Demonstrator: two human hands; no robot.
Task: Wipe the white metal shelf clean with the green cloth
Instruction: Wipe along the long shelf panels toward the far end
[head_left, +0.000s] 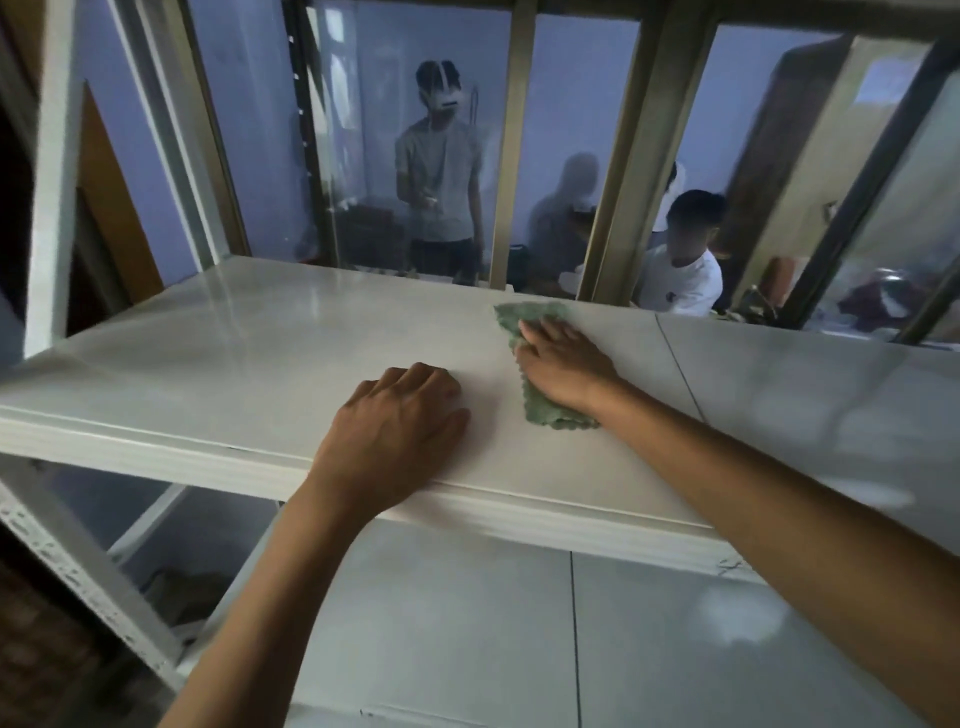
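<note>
Green cloth under right hand, centre-right of the white metal shelf.

The green cloth (540, 364) looks soft, light and limp; flat palm pressure suits it. The right hand (563, 366) presses it flat, fingers extended, onto the white metal shelf (234, 338). The left hand (400, 415) rests nearby, fingers loosely curled, grasping nothing.

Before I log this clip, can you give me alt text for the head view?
A person's right hand presses a crumpled green cloth flat on a glossy white metal shelf, while the left hand rests on the shelf near its front edge. Behind the shelf, a glass window shows people in another room.
</note>
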